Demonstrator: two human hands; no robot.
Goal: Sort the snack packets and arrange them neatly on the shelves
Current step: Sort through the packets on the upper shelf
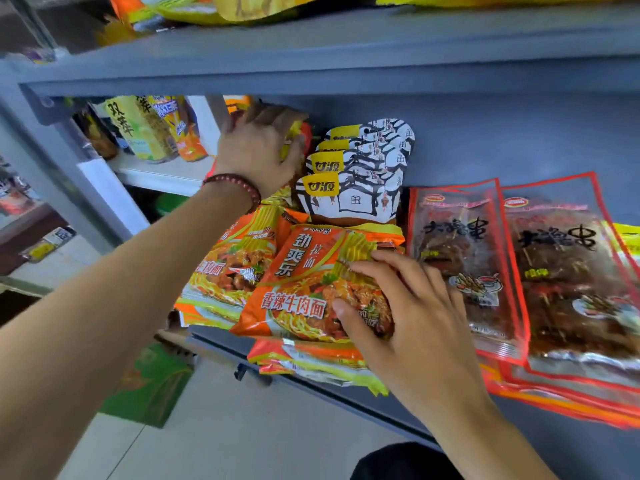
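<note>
from here i see the left hand point(259, 147) reaching to the back of the grey shelf point(467, 161), fingers curled round a yellow packet point(293, 142) beside the white pouches point(356, 178). the right hand point(408, 317) grips the top orange noodle packet point(304, 278) at the shelf's front edge, fingers spread and bent, thumb pressing its face, just beside the red skewer packs point(467, 258).

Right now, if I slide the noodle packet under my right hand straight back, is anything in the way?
Yes. A row of white-and-black packets stands upright directly behind the noodle packet, between it and the shelf's back wall. Your right hand holds the packet, with nothing between them.
</note>
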